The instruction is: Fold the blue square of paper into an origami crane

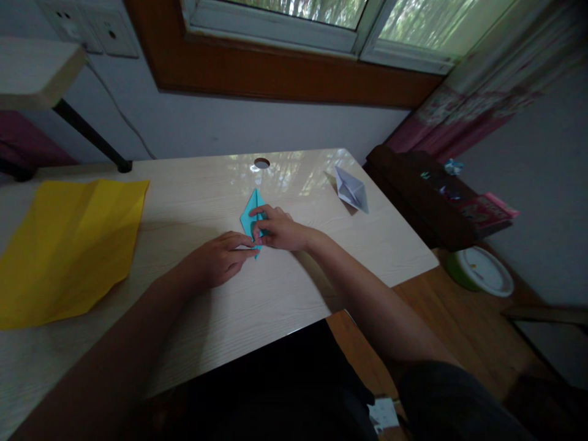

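Two bare hands meet over one folded blue paper [247, 218], which lies on the pale surface [275, 300] with its long point away from the person. The right grip [279, 229] has thumb and forefinger together, clamped on the paper toward its near end, another finger laid across its face. The left grip [225, 257] touches the near tip with its fingertips; whether they pinch it or only press, I cannot tell.

To the right, well apart, sits one folded white paper [351, 189], and to the left one large yellow sheet [78, 245]. One round hole [261, 163] is cut near the far edge. A raised shelf [37, 70] at the left shows two black legs, and one pale cable [119, 110] runs down the wall from two socket plates [113, 33]. Two window panes show above.

Right of the surface, a dark wooden cabinet [408, 190] carries one pink printed item [487, 209], its print too small to read. On the floor below stands one round green container [460, 271] with a white top.
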Motion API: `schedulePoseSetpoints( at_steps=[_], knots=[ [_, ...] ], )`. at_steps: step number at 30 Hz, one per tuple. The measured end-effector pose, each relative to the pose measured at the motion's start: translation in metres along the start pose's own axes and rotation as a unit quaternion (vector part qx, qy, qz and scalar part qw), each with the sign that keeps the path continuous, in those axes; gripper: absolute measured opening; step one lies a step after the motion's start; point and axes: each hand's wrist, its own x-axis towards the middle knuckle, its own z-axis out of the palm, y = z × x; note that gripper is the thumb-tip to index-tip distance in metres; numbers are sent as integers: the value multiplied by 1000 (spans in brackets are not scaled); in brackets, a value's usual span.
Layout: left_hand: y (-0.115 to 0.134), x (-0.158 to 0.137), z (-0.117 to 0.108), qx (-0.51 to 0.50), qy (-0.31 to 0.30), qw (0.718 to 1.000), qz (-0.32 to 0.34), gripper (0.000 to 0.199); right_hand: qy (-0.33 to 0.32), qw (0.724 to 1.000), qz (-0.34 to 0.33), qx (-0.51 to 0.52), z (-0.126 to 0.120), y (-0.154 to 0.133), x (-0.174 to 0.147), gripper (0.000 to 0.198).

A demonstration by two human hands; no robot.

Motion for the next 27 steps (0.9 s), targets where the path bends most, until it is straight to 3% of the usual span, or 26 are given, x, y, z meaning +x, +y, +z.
schedulePoseSetpoints(
  at_steps=[12, 17, 23, 27],
  knots=[
    [-1, -2, 2, -10, -23, 999, -20, 36, 16, 1000, 7, 10, 0, -3, 0, 7],
    [1, -2, 0, -24, -24, 999, -35, 36, 92, 995, -1, 37, 11, 8, 2, 9],
    [2, 0, -2, -13, -44, 999, -31, 36, 179, 981, -39, 62, 21, 28, 12, 35],
    [2, 1, -1, -6, -40, 999, -12, 35, 211, 975, -27, 67, 21, 34, 20, 39]
  ],
)
